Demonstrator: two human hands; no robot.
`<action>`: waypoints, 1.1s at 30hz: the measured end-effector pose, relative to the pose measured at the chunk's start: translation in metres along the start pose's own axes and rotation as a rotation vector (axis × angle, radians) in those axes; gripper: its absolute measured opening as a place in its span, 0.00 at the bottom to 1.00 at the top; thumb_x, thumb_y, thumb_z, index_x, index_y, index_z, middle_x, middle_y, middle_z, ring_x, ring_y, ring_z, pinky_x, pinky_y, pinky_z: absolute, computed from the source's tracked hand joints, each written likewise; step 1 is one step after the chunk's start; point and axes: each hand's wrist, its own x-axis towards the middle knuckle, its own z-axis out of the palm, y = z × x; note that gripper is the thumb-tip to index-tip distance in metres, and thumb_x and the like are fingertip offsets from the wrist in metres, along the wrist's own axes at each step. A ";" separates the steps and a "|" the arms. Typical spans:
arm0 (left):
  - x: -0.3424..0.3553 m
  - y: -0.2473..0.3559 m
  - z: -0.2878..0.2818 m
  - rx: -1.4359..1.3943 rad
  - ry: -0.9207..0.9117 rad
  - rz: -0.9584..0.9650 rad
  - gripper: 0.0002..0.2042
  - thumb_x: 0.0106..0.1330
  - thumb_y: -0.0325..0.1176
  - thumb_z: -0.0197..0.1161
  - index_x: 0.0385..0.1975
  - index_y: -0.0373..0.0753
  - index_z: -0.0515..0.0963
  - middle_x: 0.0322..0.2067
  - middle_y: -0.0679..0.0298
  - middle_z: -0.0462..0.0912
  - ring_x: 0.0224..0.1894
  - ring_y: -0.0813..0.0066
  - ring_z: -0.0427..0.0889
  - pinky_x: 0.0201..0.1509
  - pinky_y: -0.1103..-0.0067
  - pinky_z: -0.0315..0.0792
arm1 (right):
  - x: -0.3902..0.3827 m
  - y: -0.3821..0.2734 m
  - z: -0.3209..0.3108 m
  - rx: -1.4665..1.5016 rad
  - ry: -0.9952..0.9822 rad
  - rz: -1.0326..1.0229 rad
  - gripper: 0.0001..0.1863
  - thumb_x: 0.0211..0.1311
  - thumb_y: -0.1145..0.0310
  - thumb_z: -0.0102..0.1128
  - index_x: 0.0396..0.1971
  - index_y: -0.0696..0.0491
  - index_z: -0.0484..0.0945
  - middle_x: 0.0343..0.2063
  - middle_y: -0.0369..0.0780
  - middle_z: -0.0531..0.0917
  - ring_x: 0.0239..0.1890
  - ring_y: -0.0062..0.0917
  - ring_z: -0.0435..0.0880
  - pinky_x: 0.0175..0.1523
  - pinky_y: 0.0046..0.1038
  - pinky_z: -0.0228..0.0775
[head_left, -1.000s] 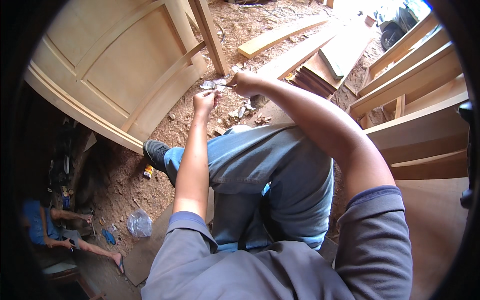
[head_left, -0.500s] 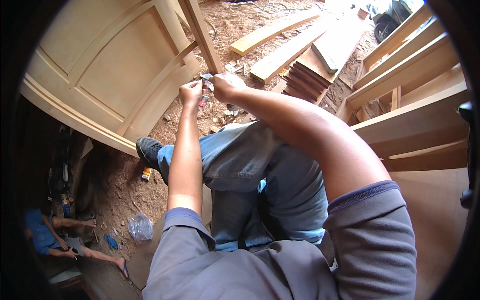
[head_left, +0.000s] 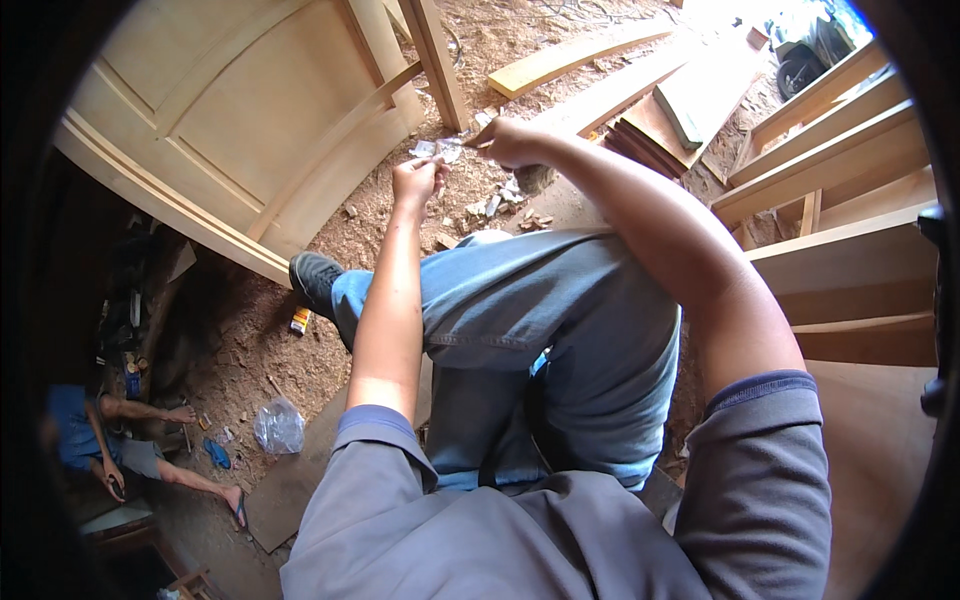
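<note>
My left hand [head_left: 419, 180] is closed in a pinch on something small that I cannot make out, held out beyond my raised, denim-covered knee. My right hand [head_left: 515, 142] is closed around a slender tool [head_left: 478, 143], which points left toward my left fingertips; its exact kind is too small to tell. The hands are apart, over wood shavings [head_left: 372, 190] and light scraps on the floor. A pale panelled wooden door [head_left: 250, 115] with an upright post [head_left: 440, 75] stands beyond my left hand.
Boards [head_left: 682, 120] lie at upper right. Wooden frames [head_left: 810, 205] lean along the right; a motorbike [head_left: 800, 70] is behind them. A co-worker's bare legs and blue shirt [head_left: 80, 425] show at lower left, near a plastic bag [head_left: 280, 425]. My shoe [head_left: 313, 280] touches the door's area.
Compared with half a second ago, my right hand has pulled rightward, widening the gap to my left hand. Both hands appear higher and further right, as does the whole view.
</note>
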 end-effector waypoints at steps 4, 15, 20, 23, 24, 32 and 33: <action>0.001 -0.002 0.002 0.039 -0.019 0.029 0.07 0.65 0.29 0.58 0.34 0.32 0.81 0.27 0.60 0.83 0.22 0.83 0.77 0.25 0.84 0.74 | -0.005 -0.013 0.003 -0.076 -0.019 -0.053 0.17 0.57 0.68 0.52 0.45 0.41 0.82 0.37 0.46 0.84 0.40 0.37 0.83 0.46 0.34 0.75; 0.027 0.001 0.002 0.297 0.115 0.206 0.08 0.58 0.31 0.64 0.20 0.39 0.85 0.18 0.68 0.83 0.20 0.84 0.78 0.25 0.83 0.71 | -0.003 -0.038 0.025 -0.106 0.174 0.112 0.13 0.56 0.65 0.58 0.37 0.56 0.82 0.38 0.47 0.84 0.43 0.35 0.84 0.46 0.34 0.77; 0.037 -0.003 0.003 0.320 0.187 0.154 0.07 0.58 0.33 0.65 0.23 0.39 0.86 0.20 0.66 0.85 0.22 0.83 0.80 0.29 0.82 0.72 | -0.009 -0.045 0.023 -0.102 0.230 0.130 0.12 0.56 0.71 0.52 0.36 0.58 0.81 0.36 0.49 0.83 0.42 0.38 0.84 0.46 0.36 0.76; 0.041 -0.004 0.004 0.288 0.174 0.129 0.06 0.57 0.32 0.65 0.23 0.39 0.86 0.20 0.65 0.85 0.22 0.84 0.80 0.28 0.82 0.72 | -0.007 -0.043 0.028 -0.126 0.234 0.149 0.12 0.57 0.69 0.53 0.36 0.57 0.82 0.37 0.49 0.83 0.42 0.37 0.84 0.45 0.36 0.77; 0.041 -0.004 0.005 0.287 0.170 0.170 0.07 0.61 0.29 0.64 0.27 0.31 0.83 0.20 0.64 0.82 0.18 0.85 0.73 0.19 0.86 0.63 | -0.006 -0.044 0.030 -0.142 0.237 0.155 0.12 0.57 0.67 0.55 0.36 0.56 0.82 0.37 0.47 0.84 0.42 0.36 0.84 0.45 0.35 0.77; -0.004 0.004 0.009 0.237 -0.222 0.030 0.06 0.57 0.29 0.66 0.23 0.34 0.84 0.19 0.63 0.83 0.17 0.87 0.74 0.19 0.87 0.67 | 0.007 -0.017 -0.022 0.035 0.765 0.375 0.12 0.62 0.70 0.49 0.33 0.55 0.83 0.34 0.48 0.84 0.38 0.33 0.85 0.41 0.33 0.79; -0.009 0.005 0.009 0.143 -0.218 -0.005 0.06 0.58 0.29 0.66 0.24 0.33 0.83 0.20 0.63 0.83 0.17 0.87 0.74 0.20 0.87 0.67 | 0.005 0.001 -0.027 -0.089 0.778 0.319 0.12 0.62 0.68 0.50 0.35 0.56 0.83 0.34 0.48 0.84 0.38 0.34 0.85 0.42 0.34 0.79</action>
